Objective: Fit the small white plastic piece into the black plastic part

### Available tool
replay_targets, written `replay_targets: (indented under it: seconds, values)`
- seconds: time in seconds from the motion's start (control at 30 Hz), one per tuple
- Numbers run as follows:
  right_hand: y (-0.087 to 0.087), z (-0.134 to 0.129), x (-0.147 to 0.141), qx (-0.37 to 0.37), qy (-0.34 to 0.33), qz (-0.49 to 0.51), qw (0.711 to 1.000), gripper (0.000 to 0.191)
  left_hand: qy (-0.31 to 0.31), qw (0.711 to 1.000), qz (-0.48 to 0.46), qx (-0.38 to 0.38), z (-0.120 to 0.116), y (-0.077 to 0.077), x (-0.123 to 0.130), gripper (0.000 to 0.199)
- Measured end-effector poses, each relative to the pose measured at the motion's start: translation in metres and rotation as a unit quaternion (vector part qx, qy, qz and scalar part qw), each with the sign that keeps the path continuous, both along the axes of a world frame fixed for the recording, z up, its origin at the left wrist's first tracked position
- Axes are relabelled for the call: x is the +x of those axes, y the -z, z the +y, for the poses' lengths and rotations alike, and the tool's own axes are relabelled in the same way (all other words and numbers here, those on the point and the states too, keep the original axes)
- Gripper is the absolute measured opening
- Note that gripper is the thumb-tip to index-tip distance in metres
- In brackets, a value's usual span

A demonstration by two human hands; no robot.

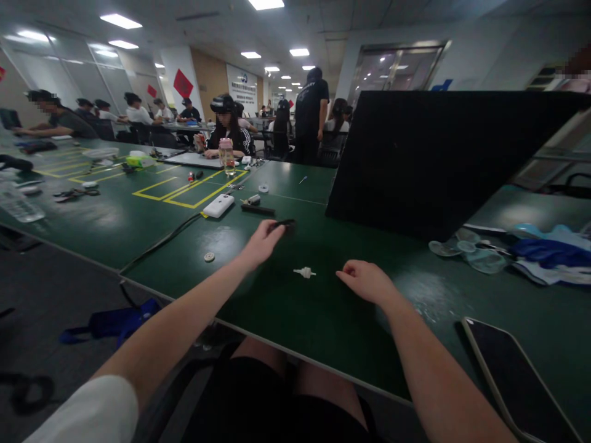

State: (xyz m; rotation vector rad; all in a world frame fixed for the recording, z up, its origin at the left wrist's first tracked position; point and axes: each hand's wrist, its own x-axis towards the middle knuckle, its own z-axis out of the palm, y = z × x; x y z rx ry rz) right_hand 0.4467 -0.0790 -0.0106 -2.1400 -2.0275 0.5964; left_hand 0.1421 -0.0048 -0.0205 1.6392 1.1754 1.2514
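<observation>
Busy open-plan office, ceiling lights (120, 21) on, people seated at rows of desks toward the back, one standing person in dark clothes (311, 114) among them. Long green table (281, 317) ran across the view, glossy, with light reflections and yellow tape (194, 206) marking boxes on its far left part. Big black panel (438, 163) stood tilted at right; blue and white fabric (554, 252) lay bunched beyond its lower right corner, phone (519, 375) near the front edge.

White part (305, 272) lay on the table between the two hands, touching neither: small, thin stems at both ends, thicker ridged middle, lying roughly sideways. Dark object (289, 225) was small, blackish, blurred; exact shape unclear.

Left hand (262, 243) gripped the dark object between thumb and fingers, farther from the front edge than the white part. Right hand (367, 282) was loosely curled by the table, just right of the white part; palm hidden, couldn't tell if it held anything. Round pale disc (209, 257) lay left of the left hand; white device (218, 205) and dark bar (257, 209) sat beyond.
</observation>
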Motion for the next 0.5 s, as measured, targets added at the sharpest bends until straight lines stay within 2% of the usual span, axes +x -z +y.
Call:
replay_targets:
  seconds: [0.07, 0.13, 0.17, 0.23, 0.3, 0.37, 0.43, 0.5]
  values:
    - [-0.007, -0.007, -0.01, 0.013, -0.007, 0.013, 1.0, 0.04, -0.113, 0.993, 0.04, 0.001, 0.009, 0.002, -0.047, 0.043]
    - [-0.012, -0.015, -0.027, 0.071, -0.033, 0.024, 0.997, 0.05, -0.205, 0.975, 0.075, -0.038, 0.015, 0.009, -0.087, 0.047]
    - [-0.014, -0.019, -0.038, 0.107, -0.058, 0.024, 0.992, 0.052, -0.227, 0.969, 0.077, -0.057, 0.017, 0.014, -0.1, 0.047]
    - [-0.014, -0.025, -0.062, 0.151, -0.149, 0.014, 0.977, 0.062, -0.218, 0.97, 0.074, -0.078, 0.016, 0.023, -0.108, 0.049]
    - [-0.011, -0.029, -0.083, 0.17, -0.245, 0.003, 0.954, 0.06, -0.176, 0.98, 0.048, -0.076, 0.013, 0.029, -0.092, 0.049]
    - [-0.006, -0.028, -0.097, 0.172, -0.293, -0.018, 0.94, 0.044, -0.14, 0.987, 0.001, -0.075, 0.01, 0.032, -0.056, 0.05]
    - [-0.002, -0.026, -0.099, 0.172, -0.297, -0.032, 0.939, 0.032, -0.103, 0.988, -0.057, -0.101, 0.006, 0.033, -0.008, 0.049]
    - [-0.001, -0.023, -0.09, 0.172, -0.266, -0.038, 0.948, 0.027, -0.047, 0.982, -0.115, -0.142, 0.001, 0.033, 0.044, 0.051]
